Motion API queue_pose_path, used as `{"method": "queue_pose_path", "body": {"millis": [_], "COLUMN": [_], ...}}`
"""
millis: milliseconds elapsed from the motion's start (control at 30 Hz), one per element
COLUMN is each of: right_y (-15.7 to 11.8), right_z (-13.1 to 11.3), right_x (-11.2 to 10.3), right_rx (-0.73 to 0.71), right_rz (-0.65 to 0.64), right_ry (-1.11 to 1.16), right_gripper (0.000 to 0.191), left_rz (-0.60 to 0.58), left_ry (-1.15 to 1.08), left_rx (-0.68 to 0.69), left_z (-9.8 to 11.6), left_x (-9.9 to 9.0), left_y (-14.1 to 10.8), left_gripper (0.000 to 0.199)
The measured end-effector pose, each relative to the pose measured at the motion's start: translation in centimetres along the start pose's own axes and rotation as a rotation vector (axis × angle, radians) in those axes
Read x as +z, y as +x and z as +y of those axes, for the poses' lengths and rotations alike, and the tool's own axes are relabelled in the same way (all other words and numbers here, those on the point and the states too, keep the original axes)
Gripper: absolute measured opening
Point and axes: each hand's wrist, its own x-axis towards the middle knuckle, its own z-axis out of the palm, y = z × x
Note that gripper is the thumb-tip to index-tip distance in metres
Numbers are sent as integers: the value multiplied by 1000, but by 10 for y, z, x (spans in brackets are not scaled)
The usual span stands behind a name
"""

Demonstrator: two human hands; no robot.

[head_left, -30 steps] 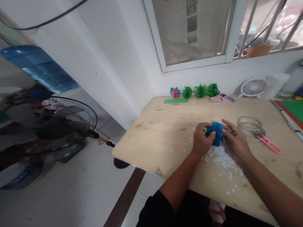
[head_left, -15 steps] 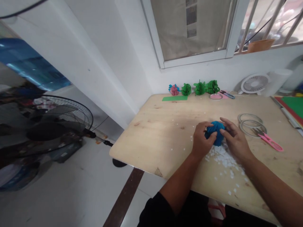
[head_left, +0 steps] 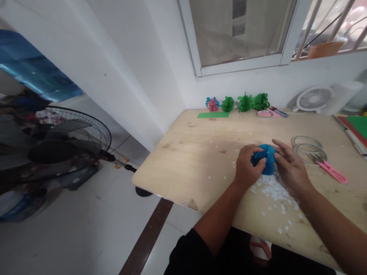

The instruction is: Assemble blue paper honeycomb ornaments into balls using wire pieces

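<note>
Between my hands, just above the wooden table, is a round blue folded-paper ball. My left hand pinches its left side, thumb in front and fingers over the top. My right hand touches the right side with thumb and fingers curved around it; its index finger is raised at the top. Many small white paper bits are scattered under and in front of the ball. Pink-handled thread snips and rings of tape lie to the right of my right hand.
Several green paper figures and a pink-and-blue one stand along the wall. A green paper strip lies before them. A small white fan and coloured sheets are at right. A black standing fan is left of the table.
The blue paper ball has turned a little between my hands, showing a smoother face on its right. Both hands stay around it. The view has shifted slightly.
</note>
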Motion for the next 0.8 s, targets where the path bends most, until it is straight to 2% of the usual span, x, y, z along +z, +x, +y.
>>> {"method": "queue_pose_path", "body": {"millis": [233,533,800], "right_y": [1,-8,-9], "right_z": [6,1,-3], "right_x": [-3,6,9], "right_rx": [-53,-169,-192], "right_rz": [-9,-4,-8], "right_ry": [-78,-255,-298], "right_gripper": [45,47,46], "left_rz": [17,68,66], "left_ry": [177,389,494], "left_rx": [156,225,284], "left_z": [2,4,4], "left_x": [1,0,0], "left_y": [-2,-3,-3], "left_gripper": [20,16,21]}}
